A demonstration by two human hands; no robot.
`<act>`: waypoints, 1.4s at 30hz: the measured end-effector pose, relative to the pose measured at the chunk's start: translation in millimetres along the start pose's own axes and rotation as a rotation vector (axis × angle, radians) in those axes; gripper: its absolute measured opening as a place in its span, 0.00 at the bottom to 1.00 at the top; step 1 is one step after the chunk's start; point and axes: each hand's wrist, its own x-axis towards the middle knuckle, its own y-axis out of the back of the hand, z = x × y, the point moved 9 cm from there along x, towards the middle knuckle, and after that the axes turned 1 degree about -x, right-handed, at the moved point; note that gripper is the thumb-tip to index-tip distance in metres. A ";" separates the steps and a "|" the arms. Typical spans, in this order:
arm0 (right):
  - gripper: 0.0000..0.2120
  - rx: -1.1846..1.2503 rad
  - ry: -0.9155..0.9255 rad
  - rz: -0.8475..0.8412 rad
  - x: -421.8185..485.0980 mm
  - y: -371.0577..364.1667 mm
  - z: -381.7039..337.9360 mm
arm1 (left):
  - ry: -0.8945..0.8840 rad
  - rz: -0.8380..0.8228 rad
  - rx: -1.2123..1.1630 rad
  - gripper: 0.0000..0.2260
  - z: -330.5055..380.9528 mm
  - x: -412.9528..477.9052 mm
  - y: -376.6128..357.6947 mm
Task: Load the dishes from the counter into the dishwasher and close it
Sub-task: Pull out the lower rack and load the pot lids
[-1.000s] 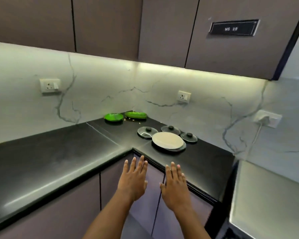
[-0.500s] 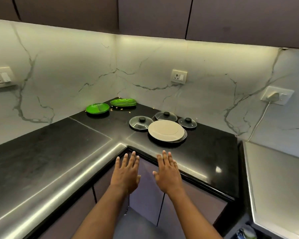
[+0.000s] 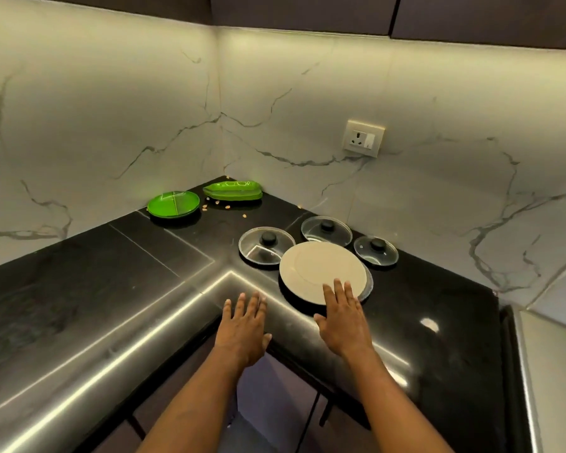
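Over black corner counter (image 3: 144, 273), reached further in than a moment earlier, left hand (image 3: 242, 325) flat and empty near the edge, right hand (image 3: 343, 318) spread, gripping nothing, stretched over near rim of white plate (image 3: 321, 269) lying among glass lids (image 3: 266, 246), so probably began first pickup.

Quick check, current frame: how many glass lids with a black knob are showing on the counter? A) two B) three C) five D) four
B: three knobbed lids lie on the counter around the white plate: the left lid, the rear lid and the right lid.
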 end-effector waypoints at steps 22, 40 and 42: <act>0.19 -0.187 -0.134 -0.080 270.5 -32.2 5.6 | 0.060 -0.487 -0.099 0.63 -64.2 214.6 -39.0; 0.32 -0.515 -0.078 -0.190 388.5 -68.1 10.6 | 0.207 -0.666 0.019 0.65 -53.9 230.0 -55.3; 0.32 -0.599 0.025 -0.210 390.0 -70.4 1.9 | 0.199 -0.666 0.019 0.65 -54.0 228.7 -54.6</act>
